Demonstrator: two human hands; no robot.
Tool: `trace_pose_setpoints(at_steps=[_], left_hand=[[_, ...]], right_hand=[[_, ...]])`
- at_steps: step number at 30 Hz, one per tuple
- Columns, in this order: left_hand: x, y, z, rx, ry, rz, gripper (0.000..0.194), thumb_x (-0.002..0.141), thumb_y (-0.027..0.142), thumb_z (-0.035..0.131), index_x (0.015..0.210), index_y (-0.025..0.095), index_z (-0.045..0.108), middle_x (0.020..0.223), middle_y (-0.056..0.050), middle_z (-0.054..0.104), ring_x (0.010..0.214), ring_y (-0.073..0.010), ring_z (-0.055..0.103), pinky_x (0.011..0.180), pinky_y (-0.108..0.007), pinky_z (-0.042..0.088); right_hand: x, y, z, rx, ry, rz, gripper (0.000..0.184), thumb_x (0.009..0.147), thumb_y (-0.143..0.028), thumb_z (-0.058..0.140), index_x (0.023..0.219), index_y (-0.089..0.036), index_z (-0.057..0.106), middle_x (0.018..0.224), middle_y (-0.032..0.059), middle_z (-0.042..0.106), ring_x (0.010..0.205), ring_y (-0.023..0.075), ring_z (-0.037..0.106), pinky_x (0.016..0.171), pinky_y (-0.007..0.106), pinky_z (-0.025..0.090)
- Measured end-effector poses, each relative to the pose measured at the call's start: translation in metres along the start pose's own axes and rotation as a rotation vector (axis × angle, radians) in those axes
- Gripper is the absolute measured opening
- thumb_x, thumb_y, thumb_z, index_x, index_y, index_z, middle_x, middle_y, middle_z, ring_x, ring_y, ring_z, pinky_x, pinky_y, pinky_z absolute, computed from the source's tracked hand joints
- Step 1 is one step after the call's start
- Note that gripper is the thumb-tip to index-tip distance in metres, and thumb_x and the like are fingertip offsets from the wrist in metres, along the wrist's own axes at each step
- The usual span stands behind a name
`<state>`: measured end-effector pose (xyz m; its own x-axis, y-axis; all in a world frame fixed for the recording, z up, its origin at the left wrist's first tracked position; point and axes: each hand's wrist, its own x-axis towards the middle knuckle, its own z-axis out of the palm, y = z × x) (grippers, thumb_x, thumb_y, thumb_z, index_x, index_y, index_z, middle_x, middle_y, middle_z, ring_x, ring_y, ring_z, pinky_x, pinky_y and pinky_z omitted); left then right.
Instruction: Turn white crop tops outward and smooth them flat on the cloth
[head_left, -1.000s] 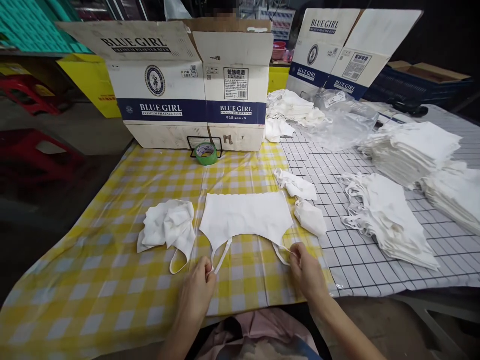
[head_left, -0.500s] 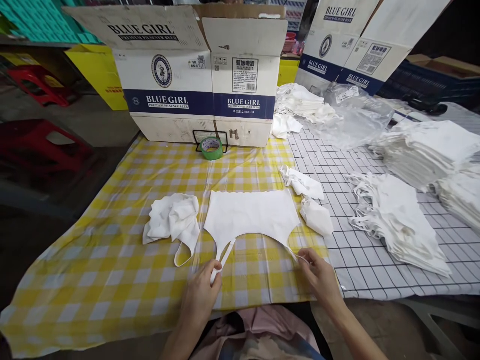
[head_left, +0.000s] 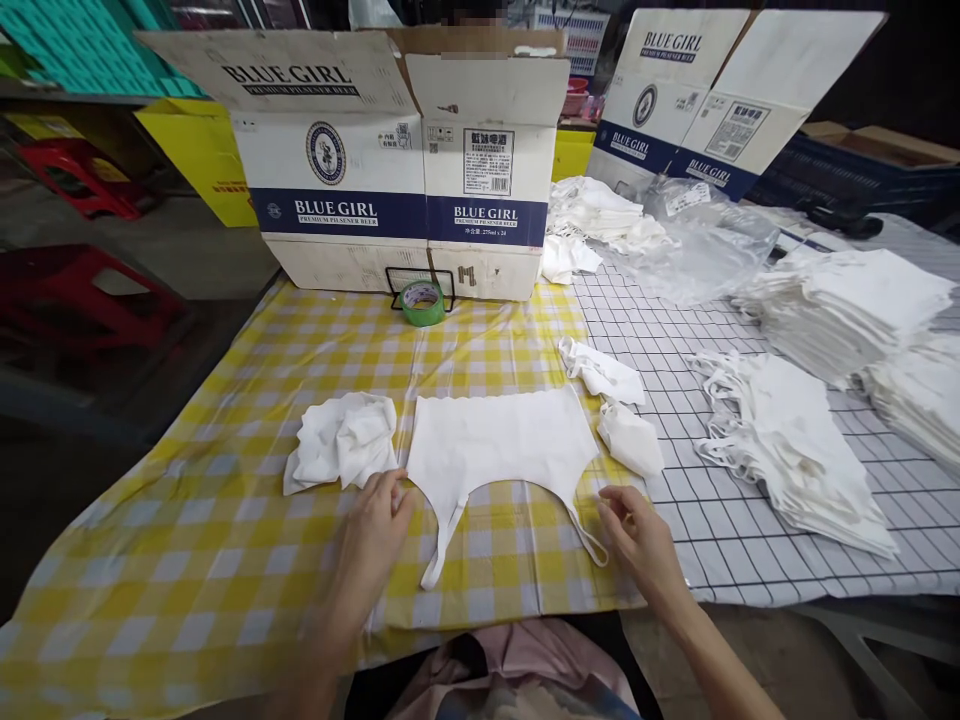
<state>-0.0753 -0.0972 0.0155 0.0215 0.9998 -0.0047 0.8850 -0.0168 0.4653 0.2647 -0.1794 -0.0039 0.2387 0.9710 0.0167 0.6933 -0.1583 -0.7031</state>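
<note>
A white camisole-like top (head_left: 502, 435) lies spread flat on the yellow checked cloth, its scalloped hem toward the boxes and its two thin straps toward me. My left hand (head_left: 379, 515) is by the top's left edge, fingers loosely bent and fingertips at or close to the fabric. Between that hand and the boxes lies a crumpled white garment (head_left: 341, 440) with its lower part covered by the fingers. To the right of the right strap (head_left: 589, 535), my right hand (head_left: 637, 535) hovers with loosely curled fingers, apart from the strap and holding nothing.
Two bunched white garments (head_left: 607, 372) lie right of the top. Stacks of white garments (head_left: 802, 450) cover part of the grid cloth, with clear plastic bags (head_left: 705, 235) behind. Green tape (head_left: 422, 303) stands before a large carton (head_left: 337, 150). Red stools (head_left: 75, 290) are off left.
Both hands have let go of the straps, which now lie on the cloth. My left hand has moved left and forward to the top's side; my right hand has shifted slightly.
</note>
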Motion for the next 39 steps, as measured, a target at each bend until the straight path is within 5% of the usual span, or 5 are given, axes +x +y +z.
trace_pose_setpoints(at_steps=[11, 20, 25, 30, 39], left_hand=[[0.123, 0.021, 0.016, 0.085, 0.011, -0.027, 0.025, 0.081, 0.029, 0.048, 0.099, 0.013, 0.054, 0.107, -0.016, 0.054, 0.091, -0.0257, 0.058, 0.074, -0.034, 0.042], [0.143, 0.019, 0.008, -0.139, -0.114, -0.025, 0.013, 0.070, 0.027, 0.056, 0.063, 0.019, 0.048, 0.047, 0.005, 0.049, 0.050, -0.0140, 0.053, 0.054, -0.025, 0.038], [0.129, 0.031, -0.044, -0.383, -0.094, 0.062, 0.018, 0.080, 0.038, 0.046, 0.081, 0.021, 0.044, 0.054, 0.006, 0.052, 0.049, -0.0120, 0.053, 0.051, -0.023, 0.041], [0.086, 0.028, -0.086, -0.651, -0.027, 0.314, 0.019, 0.075, 0.027, 0.058, 0.071, 0.020, 0.040, 0.101, -0.005, 0.058, 0.091, -0.0170, 0.058, 0.076, -0.028, 0.047], [-0.010, 0.001, -0.021, -0.092, -0.468, 0.372, 0.002, 0.080, 0.022, 0.048, 0.078, 0.022, 0.049, 0.090, -0.001, 0.057, 0.086, -0.0179, 0.054, 0.074, -0.029, 0.044]], right_hand=[[0.115, -0.024, 0.011, -0.242, -0.004, -0.029, 0.031, 0.084, -0.024, 0.042, 0.114, -0.020, 0.050, 0.114, 0.0106, 0.051, 0.083, 0.0197, 0.057, 0.074, 0.032, 0.042], [0.178, -0.038, 0.025, -0.151, -0.046, 0.075, 0.011, 0.075, -0.025, 0.051, 0.081, -0.018, 0.056, 0.073, 0.0053, 0.058, 0.070, 0.0204, 0.054, 0.059, 0.029, 0.039], [0.164, -0.060, -0.029, 0.210, -0.093, -0.095, 0.024, 0.083, -0.039, 0.047, 0.092, -0.019, 0.056, 0.075, 0.0022, 0.055, 0.064, 0.0144, 0.049, 0.052, 0.024, 0.039], [0.126, -0.064, -0.084, 0.499, -0.155, -0.271, 0.012, 0.079, -0.030, 0.058, 0.088, -0.022, 0.059, 0.090, 0.0044, 0.052, 0.075, 0.0155, 0.050, 0.055, 0.024, 0.043], [0.037, 0.006, -0.050, 0.117, -0.447, -0.186, 0.008, 0.083, -0.024, 0.052, 0.085, -0.021, 0.059, 0.101, 0.0062, 0.056, 0.088, 0.0189, 0.055, 0.071, 0.030, 0.047]])
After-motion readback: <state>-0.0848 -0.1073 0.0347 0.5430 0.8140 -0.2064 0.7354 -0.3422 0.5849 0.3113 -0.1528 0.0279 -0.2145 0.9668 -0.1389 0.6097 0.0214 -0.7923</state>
